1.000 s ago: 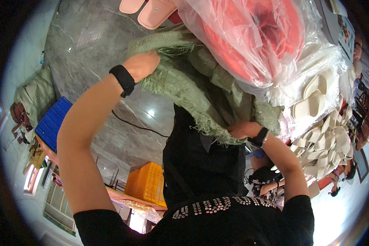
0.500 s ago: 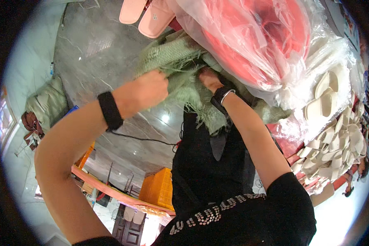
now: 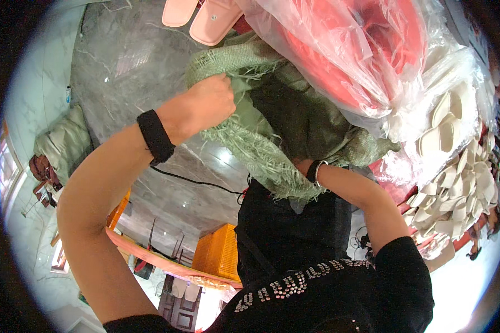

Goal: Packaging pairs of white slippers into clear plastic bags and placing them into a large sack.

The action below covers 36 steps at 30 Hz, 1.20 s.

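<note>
A green woven sack [image 3: 244,139] with frayed edges gapes in front of my body, its dark inside showing. My left hand [image 3: 208,102] is closed on the sack's left rim, knuckles up. At the near side of the mouth, my right hand [image 3: 304,165] reaches in over the rim. Its fingers are hidden in the sack, so their grip does not show. Just beyond the sack lies a clear plastic bag [image 3: 339,61] with red things inside, its gathered end toward the right.
Pink slippers [image 3: 214,23] lie at the far edge. On the right are cream slippers [image 3: 440,136] on clear plastic, and a heap of pale slippers [image 3: 458,194]. An orange crate [image 3: 216,252] stands near me; another stuffed sack [image 3: 66,139] sits far left.
The sack's mouth has opened wide from a bunched state. My right hand has moved down toward my body and into the near rim; my left hand has shifted slightly up and right.
</note>
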Tool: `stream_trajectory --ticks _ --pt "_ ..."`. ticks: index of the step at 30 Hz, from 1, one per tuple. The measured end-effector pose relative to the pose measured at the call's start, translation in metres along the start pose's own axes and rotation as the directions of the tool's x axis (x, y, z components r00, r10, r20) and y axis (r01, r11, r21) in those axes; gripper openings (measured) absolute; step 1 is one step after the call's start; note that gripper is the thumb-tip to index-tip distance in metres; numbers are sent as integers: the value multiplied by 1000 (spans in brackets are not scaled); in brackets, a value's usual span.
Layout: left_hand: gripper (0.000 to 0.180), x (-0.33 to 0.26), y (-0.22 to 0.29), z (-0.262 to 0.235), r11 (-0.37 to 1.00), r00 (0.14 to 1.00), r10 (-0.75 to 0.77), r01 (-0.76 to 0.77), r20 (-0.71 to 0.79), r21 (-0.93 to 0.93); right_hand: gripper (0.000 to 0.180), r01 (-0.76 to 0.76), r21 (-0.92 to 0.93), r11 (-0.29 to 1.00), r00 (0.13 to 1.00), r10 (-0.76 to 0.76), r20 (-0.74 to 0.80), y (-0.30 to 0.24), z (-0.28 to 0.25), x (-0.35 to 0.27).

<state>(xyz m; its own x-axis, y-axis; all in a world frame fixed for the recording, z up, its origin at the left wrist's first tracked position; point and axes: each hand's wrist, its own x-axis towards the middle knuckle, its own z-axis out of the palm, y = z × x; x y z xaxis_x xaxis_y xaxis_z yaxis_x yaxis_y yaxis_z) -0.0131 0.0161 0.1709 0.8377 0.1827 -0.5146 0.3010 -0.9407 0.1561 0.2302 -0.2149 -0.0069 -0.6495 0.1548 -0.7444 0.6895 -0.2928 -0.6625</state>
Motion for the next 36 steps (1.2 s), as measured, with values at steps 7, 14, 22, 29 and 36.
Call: stream_trajectory --ticks 7,14,22,29,36 --pt "13 -19 10 10 990 987 -39 59 155 -127 37 -135 -379 916 982 175 74 -82 -95 25" --pt "11 -11 -2 -1 997 999 -2 6 51 -83 42 11 -85 996 759 -64 -647 31 -105 35" --pt "11 -7 -1 3 1000 994 1 2 105 -29 47 -110 -157 982 593 -62 -803 41 -84 25" --pt "17 33 -17 54 806 850 -434 514 298 -293 53 -223 -197 955 441 -82 -894 7 -67 20" --pt "35 63 -28 45 152 804 -580 266 132 -952 46 532 756 383 734 237 -637 -104 -141 -68"
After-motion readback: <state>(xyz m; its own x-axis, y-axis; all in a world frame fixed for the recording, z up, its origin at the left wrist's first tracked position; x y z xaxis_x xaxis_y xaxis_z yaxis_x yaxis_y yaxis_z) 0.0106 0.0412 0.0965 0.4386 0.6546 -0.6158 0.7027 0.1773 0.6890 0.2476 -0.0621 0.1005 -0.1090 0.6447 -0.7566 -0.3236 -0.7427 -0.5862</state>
